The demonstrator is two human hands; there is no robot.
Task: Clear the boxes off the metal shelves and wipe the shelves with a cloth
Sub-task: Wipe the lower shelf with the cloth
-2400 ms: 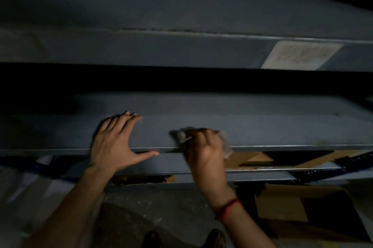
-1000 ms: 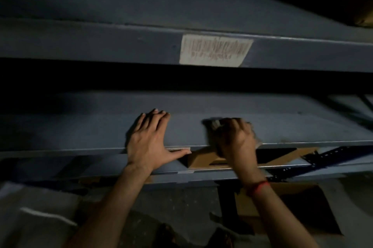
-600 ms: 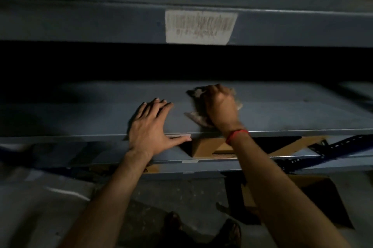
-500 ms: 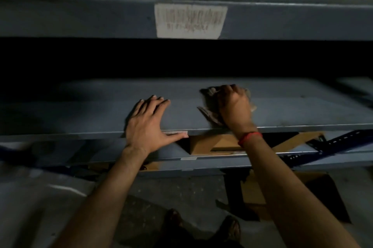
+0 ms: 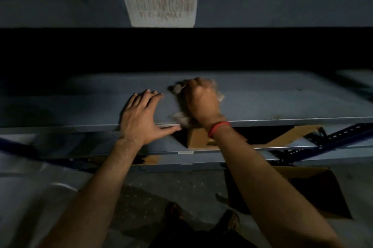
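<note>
- left hand (image 5: 141,120) lay flat on the grey metal shelf (image 5: 282,102), fingers straight, thumb stretched out along the front lip
- right hand (image 5: 201,102), with a red thread band (image 5: 219,128) on the wrist, clutched a pale cloth (image 5: 180,120) against that shelf, just beside the left one. pretty blurry tho
- upper shelf (image 5: 282,7) had a worn barcode label (image 5: 160,8) stuck on its front edge
- a brown cardboard box (image 5: 198,139) peeked out on the level below, with more cardboard (image 5: 323,193) on the floor off to the right

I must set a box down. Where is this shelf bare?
Bare shelf lies right of the right hand, to the frame edge, and left of the left hand, though dark there. Crowded in the middle: both hands and the cloth.
</note>
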